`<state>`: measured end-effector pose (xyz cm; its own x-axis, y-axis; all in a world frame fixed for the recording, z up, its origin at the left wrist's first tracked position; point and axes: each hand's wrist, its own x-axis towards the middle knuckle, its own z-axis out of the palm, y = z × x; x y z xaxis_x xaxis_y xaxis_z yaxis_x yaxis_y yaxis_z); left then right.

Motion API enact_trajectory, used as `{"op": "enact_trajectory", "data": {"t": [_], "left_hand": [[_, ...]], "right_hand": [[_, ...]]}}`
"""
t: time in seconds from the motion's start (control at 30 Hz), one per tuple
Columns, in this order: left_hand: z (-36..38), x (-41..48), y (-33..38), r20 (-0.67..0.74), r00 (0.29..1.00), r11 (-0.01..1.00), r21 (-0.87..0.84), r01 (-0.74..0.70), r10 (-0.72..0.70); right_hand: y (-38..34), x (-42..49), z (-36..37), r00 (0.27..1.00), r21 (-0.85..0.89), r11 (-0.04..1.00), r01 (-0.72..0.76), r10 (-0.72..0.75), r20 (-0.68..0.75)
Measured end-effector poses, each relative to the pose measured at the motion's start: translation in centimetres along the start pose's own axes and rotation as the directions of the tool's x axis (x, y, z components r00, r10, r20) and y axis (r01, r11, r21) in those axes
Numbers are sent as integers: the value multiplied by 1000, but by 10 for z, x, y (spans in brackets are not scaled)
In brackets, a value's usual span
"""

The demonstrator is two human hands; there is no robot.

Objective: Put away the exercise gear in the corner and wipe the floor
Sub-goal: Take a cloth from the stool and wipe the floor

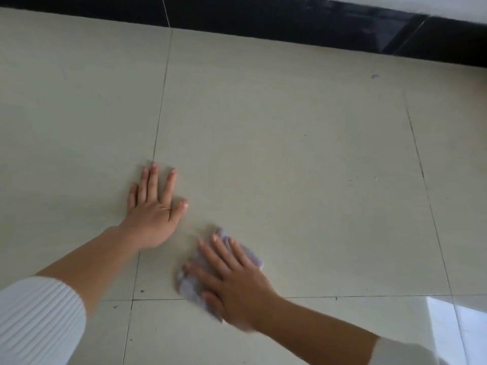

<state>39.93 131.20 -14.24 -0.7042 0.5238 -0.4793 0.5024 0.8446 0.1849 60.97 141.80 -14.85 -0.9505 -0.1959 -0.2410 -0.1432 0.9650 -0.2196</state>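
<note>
Right hand (234, 283) lies flat on the cloth (188, 285), fingers straight and spread, palm down. It presses the cloth and does not clutch it. The cloth is pale lavender and bunched, flat on the floor (290, 154), showing past the fingertips and on the thumb side. The rest is hidden under the palm. Its edges are blurred, so the exact outline is unclear.

Left hand (154, 214) is also flat on the floor, fingers extended, holding nothing. It sits just left of the cloth but does not touch it, and lies across a grout line (160, 106) that runs away from the camera.

Both forearms are bare, with a white ribbed sleeve (39, 320) pushed up on the left arm (right cuff barely in frame).

Floor is pale beige tile. There are a few dark specks (142, 291) near the tile joint below the left wrist, and one small purple fleck (374, 76) far off toward the black skirting (263, 19) along the top edge. A bright glare patch (453, 320) sits at lower right.
</note>
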Motion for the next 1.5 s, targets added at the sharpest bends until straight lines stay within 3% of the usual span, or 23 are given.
{"op": "enact_trajectory", "data": {"t": [0.07, 0.13, 0.2, 0.27, 0.33, 0.4, 0.47, 0.53, 0.6, 0.67, 0.77, 0.83, 1.03, 1.13, 1.23, 1.27, 1.33, 1.4, 1.5], "left_hand": [[0, -1, 0, -15, 1000, 1000, -16, -4, 4], [-1, 0, 0, -42, 999, 1000, -2, -13, 13], [-1, 0, -1, -49, 999, 1000, -4, -17, 17], [1, -1, -2, -51, 998, 1000, -12, -26, 25], [3, -3, -3, -53, 998, 1000, -12, -28, 27], [4, -3, -4, -51, 998, 1000, -5, -29, 29], [4, -3, -5, -44, 999, 1000, -8, -29, 29], [3, -2, -7, -53, 998, 999, -11, -31, 30], [4, -2, -7, -53, 998, 999, -8, -33, 33], [5, -2, -6, -46, 998, 999, -17, -32, 31], [5, -1, -7, -31, 999, 1000, -14, -23, 23], [4, 1, -6, -21, 1000, 1000, -4, -14, 14], [-1, 5, -2, -15, 1000, 1000, 22, 6, -5], [-4, 4, 0, 29, 999, 999, 35, 14, -15], [-6, 1, 5, 34, 999, 998, 59, 16, -18], [-7, 1, 7, 33, 999, 998, 69, 14, -16], [-9, 0, 12, 44, 999, 998, 57, 21, -23], [-8, -8, 11, 30, 1000, 1000, 18, -4, 3], [-5, -31, -7, -60, 998, 999, -21, 35, -36]], "right_hand": [[15, -15, 3, 974, -69, 972, 224, -221, 48], [53, -15, 1, 944, -143, 933, 331, -326, 57], [98, -12, -5, 984, -198, 964, 175, -178, 5], [139, -12, -16, 985, -173, 972, -156, 140, -102], [173, -9, -29, 848, -3, 862, -508, 499, -177], [204, 8, -41, 604, 189, 628, -754, 778, -173], [232, 36, -56, 411, 294, 431, -853, 902, -129], [251, 65, -70, 327, 333, 327, -884, 943, -60], [255, 92, -80, 373, 322, 362, -875, 927, -30], [236, 117, -81, 541, 254, 537, -804, 839, -60], [178, 139, -70, 806, 103, 810, -577, 585, -86], [134, 133, -56, 904, 62, 908, -415, 419, -84], [48, 53, -18, 997, 2, 998, -67, 67, -34], [24, 1, 3, 994, -25, 993, 111, -111, -2], [44, -30, 8, 945, -73, 943, 326, -322, 60], [60, -32, 7, 940, -100, 935, 340, -334, 74], [100, -31, -1, 975, -150, 963, 223, -218, 50], [137, -23, -13, 1000, -179, 984, -15, 15, -5], [175, 7, -40, 929, -77, 928, -366, 359, -89]]}}
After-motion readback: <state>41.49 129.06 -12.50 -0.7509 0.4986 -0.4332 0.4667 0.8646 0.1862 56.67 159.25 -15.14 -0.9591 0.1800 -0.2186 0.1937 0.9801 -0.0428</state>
